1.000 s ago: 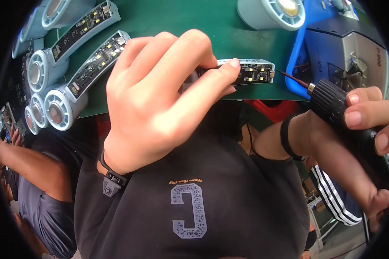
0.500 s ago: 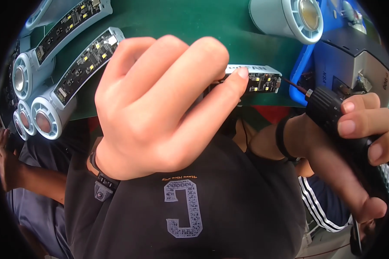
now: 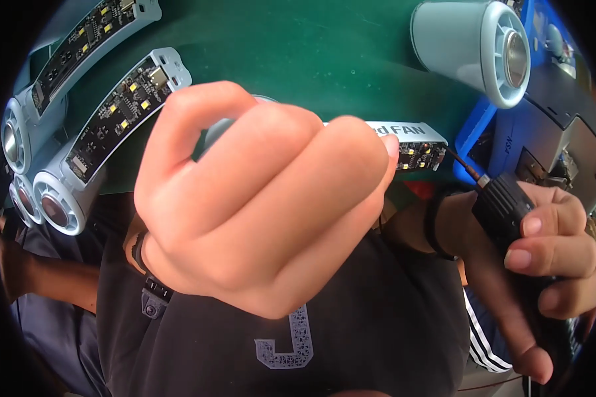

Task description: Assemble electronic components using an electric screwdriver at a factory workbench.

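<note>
Closed around a pale handheld fan's handle (image 3: 410, 129), my left hand (image 3: 265, 205) covers most of it. Past my fingertips, the handle's end shows, with a black circuit board (image 3: 420, 156) along its side. My right hand (image 3: 556, 248) grips a black cylindrical power screwdriver (image 3: 506, 208). Its thin bit (image 3: 462, 161) points at the handle's end, very near it; whether it touches, I cannot tell. To the left lie pale blue fan bodies, their curved handles open with circuit boards (image 3: 116, 116) exposed.
A pale blue fan head (image 3: 470, 49) lies on the green work surface (image 3: 298, 46) at the far right. Behind my right hand are a blue tray (image 3: 477, 129) and a grey box-shaped device (image 3: 543, 142). Another person's arm (image 3: 59, 281) shows at the left edge.
My left hand has moved slightly right and nearer with the fan, its fingers now hiding more. The screwdriver has shifted the same way, its bit staying by the handle's end. The view has shifted too.
</note>
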Motion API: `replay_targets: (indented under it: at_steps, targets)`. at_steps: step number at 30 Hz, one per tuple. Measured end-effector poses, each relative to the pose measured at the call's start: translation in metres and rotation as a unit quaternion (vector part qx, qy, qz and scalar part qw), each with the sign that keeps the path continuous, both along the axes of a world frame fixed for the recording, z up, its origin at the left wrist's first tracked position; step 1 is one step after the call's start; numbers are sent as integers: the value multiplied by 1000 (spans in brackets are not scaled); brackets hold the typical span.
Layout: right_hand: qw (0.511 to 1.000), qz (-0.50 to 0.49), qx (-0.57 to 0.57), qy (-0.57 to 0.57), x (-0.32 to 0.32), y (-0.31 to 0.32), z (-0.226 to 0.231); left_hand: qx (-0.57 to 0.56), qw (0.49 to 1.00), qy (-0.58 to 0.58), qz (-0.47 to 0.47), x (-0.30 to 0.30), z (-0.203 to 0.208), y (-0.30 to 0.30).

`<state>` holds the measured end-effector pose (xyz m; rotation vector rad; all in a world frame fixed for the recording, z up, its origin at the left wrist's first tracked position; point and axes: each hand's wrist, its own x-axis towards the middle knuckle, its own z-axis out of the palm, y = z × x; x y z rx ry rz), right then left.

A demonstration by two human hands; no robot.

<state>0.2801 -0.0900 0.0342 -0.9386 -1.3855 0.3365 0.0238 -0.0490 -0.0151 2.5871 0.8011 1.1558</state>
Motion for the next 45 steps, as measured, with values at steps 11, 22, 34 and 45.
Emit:
replay_targets:
  at_steps: [11, 22, 34, 45]
  targets:
    - [998, -24, 48, 43, -26, -3, 0, -64, 996, 51, -27, -15, 12, 10]
    - [988, -136, 77, 4, 4, -15, 61, -86, 994, 57, -26, -26, 16, 11]
    - [954, -268, 133, -19, -19, 39, 51, -93, 992, 81, -19, -34, 27, 14]
    - [973, -174, 127, 79, -75, 23, 26, -112, 990, 78, -36, -35, 16, 19]
